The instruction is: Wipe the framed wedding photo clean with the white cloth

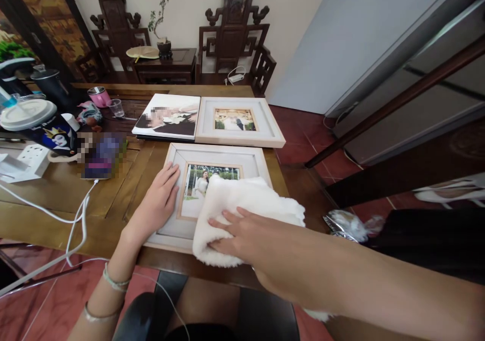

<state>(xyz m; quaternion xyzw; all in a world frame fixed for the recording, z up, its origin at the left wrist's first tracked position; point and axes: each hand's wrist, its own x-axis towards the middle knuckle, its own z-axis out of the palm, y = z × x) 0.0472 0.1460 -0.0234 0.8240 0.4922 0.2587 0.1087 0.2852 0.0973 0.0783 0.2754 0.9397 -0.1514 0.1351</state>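
Note:
A pale wooden picture frame [174, 235] lies face up at the table's front edge. Its photo [195, 179], of a person in a white dress, is partly hidden by a fluffy white cloth [261, 199]. My right hand [238, 235] presses on this cloth over the frame's lower right part, with a fold of it around the fingers. On the frame's left border rests my left hand [161, 199], fingers stretched out flat, holding nothing.
Behind lie a second framed photo [271, 129] and a photo album [168, 124]. To the left are a phone [104, 156] on a white cable [81, 214], a lidded cup [49, 129], a pink mug [99, 96] and a small clear cup [116, 108]. A dark chair [237, 33] stands beyond.

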